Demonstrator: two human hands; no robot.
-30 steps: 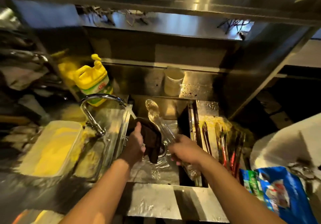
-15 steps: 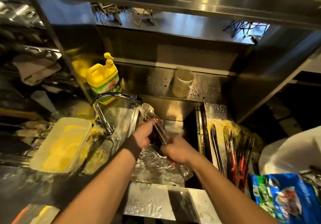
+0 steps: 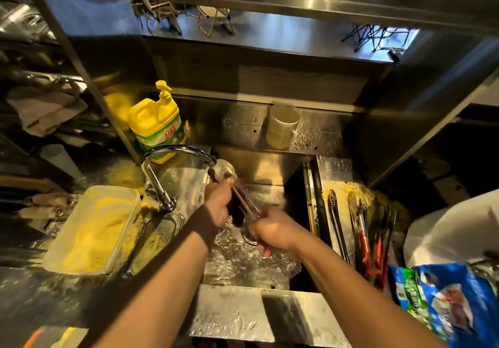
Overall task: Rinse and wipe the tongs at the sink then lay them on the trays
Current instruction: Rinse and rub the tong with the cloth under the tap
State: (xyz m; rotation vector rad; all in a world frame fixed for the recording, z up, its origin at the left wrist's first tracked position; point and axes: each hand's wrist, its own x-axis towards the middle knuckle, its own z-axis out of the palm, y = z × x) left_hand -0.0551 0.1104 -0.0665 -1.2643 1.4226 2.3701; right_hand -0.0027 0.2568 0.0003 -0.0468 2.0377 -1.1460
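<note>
Clear plastic tongs (image 3: 244, 199) slant over the steel sink (image 3: 270, 169), their spoon-shaped tips right under the spout of the curved tap (image 3: 172, 153). My right hand (image 3: 272, 230) grips the tongs' handle end. My left hand (image 3: 220, 203) holds a dark cloth (image 3: 237, 212) against the tongs' arms, near the tips. Most of the cloth is hidden behind hand and tongs. On the wet tray (image 3: 334, 169) right of the sink lie several other tongs (image 3: 359, 231), steel ones and red-handled ones.
A yellow soap jug (image 3: 158, 123) stands behind the tap. A pale cup (image 3: 282, 126) sits on the sink's back ledge. A white tub (image 3: 94, 228) is at the left, a blue bag (image 3: 445, 301) at the lower right. A steel shelf hangs overhead.
Both hands carried the tongs up and left, bringing the tips under the tap spout. My left hand with the cloth slid up along the tongs towards the tips.
</note>
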